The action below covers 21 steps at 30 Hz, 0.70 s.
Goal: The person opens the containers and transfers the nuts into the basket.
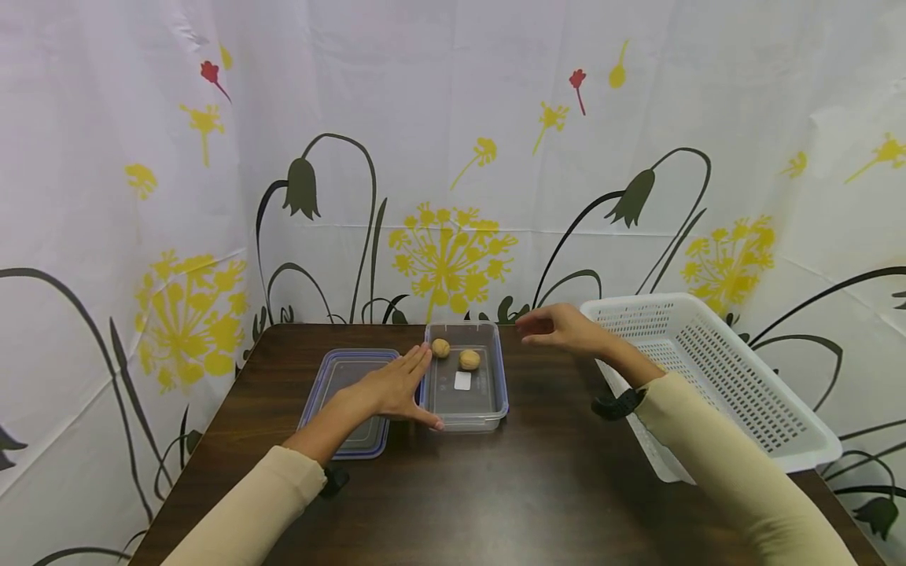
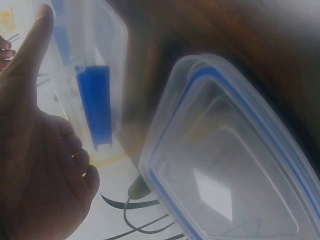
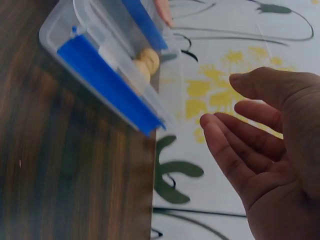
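A clear plastic food container (image 1: 470,423) with blue side clips stands without its lid on the table. Two walnuts (image 1: 469,360) lie inside, towards its far end, near a small white label. My left hand (image 1: 396,389) is at the container's left side, fingers straight along the rim and thumb spread towards the near corner. To the right of the container my right hand (image 1: 562,328) hovers above the table, fingers loosely bent and nothing between them, as the right wrist view also shows. The blue-edged clear lid (image 2: 225,150) lies left of the container, partly behind my left forearm.
A white perforated plastic basket (image 1: 750,377) stands at the right, partly covered by my right forearm. The dark wooden table (image 1: 495,495) ends against a white curtain (image 1: 453,118) printed with flowers. I wear a dark band (image 1: 619,403) on my right wrist.
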{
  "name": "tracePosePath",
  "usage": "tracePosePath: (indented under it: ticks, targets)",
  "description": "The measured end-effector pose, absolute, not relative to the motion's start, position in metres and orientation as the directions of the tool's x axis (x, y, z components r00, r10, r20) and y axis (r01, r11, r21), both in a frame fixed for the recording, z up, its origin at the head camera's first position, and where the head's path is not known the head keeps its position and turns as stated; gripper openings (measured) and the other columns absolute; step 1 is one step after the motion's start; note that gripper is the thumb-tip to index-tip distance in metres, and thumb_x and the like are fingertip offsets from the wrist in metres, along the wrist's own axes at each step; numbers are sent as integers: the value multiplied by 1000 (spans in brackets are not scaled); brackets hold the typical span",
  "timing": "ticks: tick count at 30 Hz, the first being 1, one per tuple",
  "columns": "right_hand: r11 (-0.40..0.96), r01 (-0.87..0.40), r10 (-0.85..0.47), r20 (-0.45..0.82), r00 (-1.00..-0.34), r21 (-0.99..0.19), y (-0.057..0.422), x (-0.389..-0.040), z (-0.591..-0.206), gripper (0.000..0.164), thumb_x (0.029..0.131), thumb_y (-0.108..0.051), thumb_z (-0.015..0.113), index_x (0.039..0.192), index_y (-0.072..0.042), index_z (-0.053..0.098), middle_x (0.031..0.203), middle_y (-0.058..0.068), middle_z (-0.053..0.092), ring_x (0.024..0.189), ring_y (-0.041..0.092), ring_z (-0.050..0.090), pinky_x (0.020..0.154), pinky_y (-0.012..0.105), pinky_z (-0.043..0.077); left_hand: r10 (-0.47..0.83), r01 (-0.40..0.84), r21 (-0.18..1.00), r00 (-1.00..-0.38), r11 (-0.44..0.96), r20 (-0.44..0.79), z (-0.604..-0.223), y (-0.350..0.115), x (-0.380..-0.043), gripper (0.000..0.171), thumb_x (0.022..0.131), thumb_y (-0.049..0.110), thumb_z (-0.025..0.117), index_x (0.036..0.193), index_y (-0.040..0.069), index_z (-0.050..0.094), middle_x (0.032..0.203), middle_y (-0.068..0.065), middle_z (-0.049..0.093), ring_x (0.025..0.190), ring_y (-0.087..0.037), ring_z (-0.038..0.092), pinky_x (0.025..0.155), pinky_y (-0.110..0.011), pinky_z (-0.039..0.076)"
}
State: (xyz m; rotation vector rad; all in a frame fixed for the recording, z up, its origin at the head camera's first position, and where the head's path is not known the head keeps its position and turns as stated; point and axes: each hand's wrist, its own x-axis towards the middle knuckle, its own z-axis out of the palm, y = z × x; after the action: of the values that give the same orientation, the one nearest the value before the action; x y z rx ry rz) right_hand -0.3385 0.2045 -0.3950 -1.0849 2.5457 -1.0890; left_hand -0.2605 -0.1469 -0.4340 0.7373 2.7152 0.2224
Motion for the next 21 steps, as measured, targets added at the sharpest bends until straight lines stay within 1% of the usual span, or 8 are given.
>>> tracePosePath:
  ticks: [5,10,14,17,21]
  targets:
    - [506,-576,-670,129,-731,-642,181,-339,-403,38,98,-9,75,131,9,69,117,20,78,108,32,76,94,40,62,517,469,227,-816,854,-258,-434,-147,-261,131,83,67,81,166,-8,13,176,-25,4,163,-40,9,131,-54,19]
    - [521,-547,-648,114,-753,-656,160,-335,-411,39,98,-8,74,132,10,67,119,23,76,109,33,76,94,41,62,523,478,221,-812,850,-260,-432,-146,-259,130,84,67,80,166,-8,13,176,-25,5,163,-39,9,131,-54,18]
    - [554,-535,-621,112,-776,-638,145,-331,-417,41,98,-10,75,132,10,67,118,22,77,108,33,76,91,40,63,525,480,218,-810,850,-260,-431,-145,-259,130,83,66,81,166,-8,14,176,-26,5,163,-39,9,131,-54,19]
    - [582,-515,-597,100,-796,-629,135,-328,-422,43,97,-12,77,132,10,67,119,23,76,108,33,76,91,39,63,522,477,220,-813,851,-260,-431,-145,-259,130,83,67,81,166,-8,14,176,-26,5,163,-40,9,130,-54,19]
    - [609,-455,-547,71,-834,-649,121,-323,-426,46,97,-15,78,134,10,67,122,25,75,110,34,76,92,41,62,516,468,226,-815,854,-263,-431,-146,-259,131,83,67,80,166,-8,13,176,-25,4,163,-40,9,131,-53,18]
